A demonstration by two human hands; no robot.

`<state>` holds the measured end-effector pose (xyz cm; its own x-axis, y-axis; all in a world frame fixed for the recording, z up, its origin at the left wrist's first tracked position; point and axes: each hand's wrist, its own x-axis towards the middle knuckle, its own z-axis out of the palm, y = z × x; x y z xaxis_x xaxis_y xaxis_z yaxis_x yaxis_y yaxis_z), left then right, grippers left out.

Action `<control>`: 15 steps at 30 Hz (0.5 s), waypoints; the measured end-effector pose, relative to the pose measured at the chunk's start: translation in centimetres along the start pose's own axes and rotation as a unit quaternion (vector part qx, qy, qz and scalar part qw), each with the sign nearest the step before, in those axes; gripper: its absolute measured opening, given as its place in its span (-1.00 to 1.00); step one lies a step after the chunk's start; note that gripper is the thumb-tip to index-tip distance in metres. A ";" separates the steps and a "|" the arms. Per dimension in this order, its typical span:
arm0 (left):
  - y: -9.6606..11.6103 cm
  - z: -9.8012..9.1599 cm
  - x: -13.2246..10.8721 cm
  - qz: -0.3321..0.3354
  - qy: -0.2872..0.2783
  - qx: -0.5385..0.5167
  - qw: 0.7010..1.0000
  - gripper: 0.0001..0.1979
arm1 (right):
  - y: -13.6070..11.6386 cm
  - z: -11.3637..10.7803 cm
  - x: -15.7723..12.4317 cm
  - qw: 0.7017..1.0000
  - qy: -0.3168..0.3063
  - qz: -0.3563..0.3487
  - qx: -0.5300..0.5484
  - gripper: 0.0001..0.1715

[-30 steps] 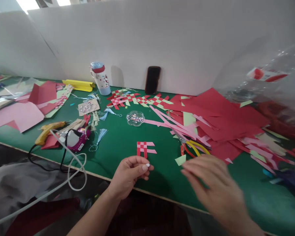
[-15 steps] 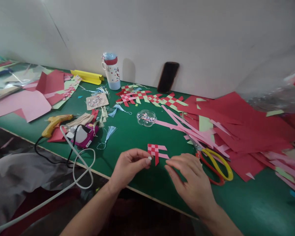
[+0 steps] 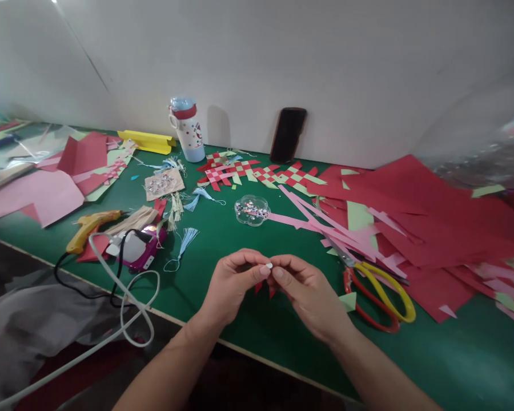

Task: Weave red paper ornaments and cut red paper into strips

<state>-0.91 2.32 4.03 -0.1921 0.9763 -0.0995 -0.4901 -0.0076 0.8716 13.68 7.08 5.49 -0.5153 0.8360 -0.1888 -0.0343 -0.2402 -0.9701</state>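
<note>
Fingers [image 3: 249, 254] of the left hand [image 3: 225, 288] are narrowed, thumb against index, and a small white piece [image 3: 269, 266] is held between their tips. The thumb and index of the right hand [image 3: 310, 291] are brought up beside it, almost together; whether the piece is also gripped by them cannot be told. Orientation of the white piece: long axis not resolved, too little being exposed; its visible part is directed toward the right fingertips. Position: at the very ends of the left thumb and index, in the narrow space where both hands are met, above the green table [image 3: 216, 228]. Just below the fingertips, a paper piece [image 3: 258, 289] is mostly covered by the hands; two red strip ends are seen, pointed toward the near table edge. Beyond the hands, a clear flower-shaped dish [image 3: 252, 223] of small beads is noted. To the right, scissors [image 3: 363, 268] are laid with handles turned toward the near edge, and a pale green scrap [image 3: 348, 301] is found near the right wrist.
</note>
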 end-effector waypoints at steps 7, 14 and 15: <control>-0.4 0.6 -0.4 0.059 0.001 0.057 0.997 -0.90 | 0.7 -0.2 -0.1 0.970 -0.058 0.105 0.210 -0.68; -0.7 0.1 -0.6 0.149 0.002 0.200 0.968 -0.93 | 1.3 -0.7 0.1 0.961 -0.067 0.137 0.229 -0.70; -0.7 0.1 -0.6 0.159 0.002 0.218 0.963 -0.93 | 1.3 -0.7 0.2 0.961 -0.066 0.140 0.230 -0.70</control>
<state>-0.32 1.79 3.53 -0.2774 0.9385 0.2055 -0.0029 -0.2147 0.9767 14.19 7.26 4.06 -0.6628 0.6440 -0.3821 -0.2369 -0.6644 -0.7088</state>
